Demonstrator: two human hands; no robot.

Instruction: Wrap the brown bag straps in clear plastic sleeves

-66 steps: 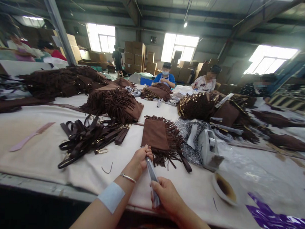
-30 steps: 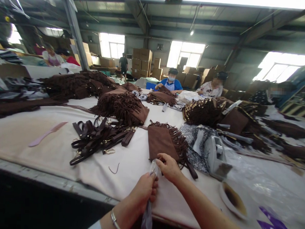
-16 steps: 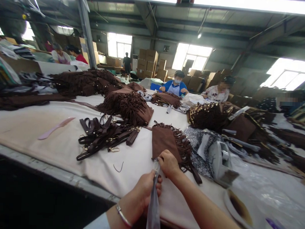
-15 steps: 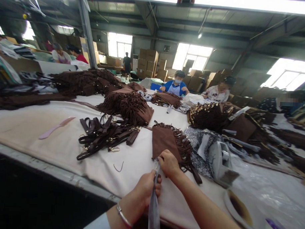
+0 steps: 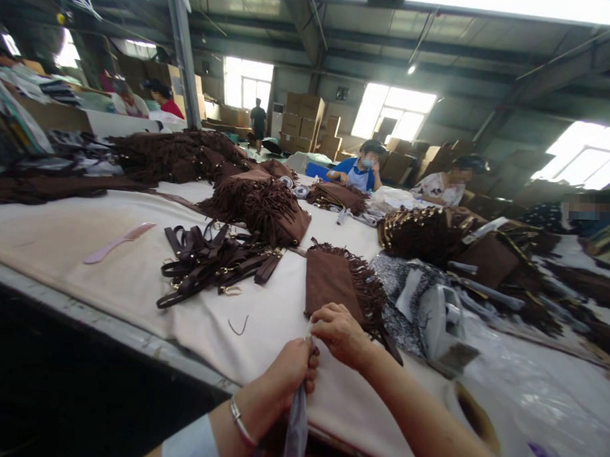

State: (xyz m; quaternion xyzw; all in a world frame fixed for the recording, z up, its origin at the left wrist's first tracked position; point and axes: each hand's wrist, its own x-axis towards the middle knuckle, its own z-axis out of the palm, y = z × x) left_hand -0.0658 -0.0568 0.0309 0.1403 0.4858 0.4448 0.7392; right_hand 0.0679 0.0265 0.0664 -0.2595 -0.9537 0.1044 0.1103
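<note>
My left hand (image 5: 292, 371) is closed in a fist around a narrow, greyish see-through plastic sleeve (image 5: 296, 421), whose lower part hangs past the table's front edge. Just above it, my right hand (image 5: 342, 333) has its fingers bent together at the sleeve's upper end; the fingertips partly hide that end. Beyond my right hand a brown fringed bag (image 5: 333, 279) lies flat, fringe toward the right. A dark strap end sticks out near my right wrist.
Dark brown straps with gold clasps (image 5: 218, 262) and a pink comb (image 5: 119, 243) lie to the left. A tape dispenser (image 5: 444, 327), a tape roll (image 5: 473, 414) and clear plastic are at right. Fringed bags (image 5: 260, 210) are piled behind. Co-workers (image 5: 360, 170) sit across the table.
My left hand has moved slightly left with the sleeve, and the sleeve's hanging part swung left. My right hand's fingers have shifted slightly. A co-worker in blue raised a hand toward the head.
</note>
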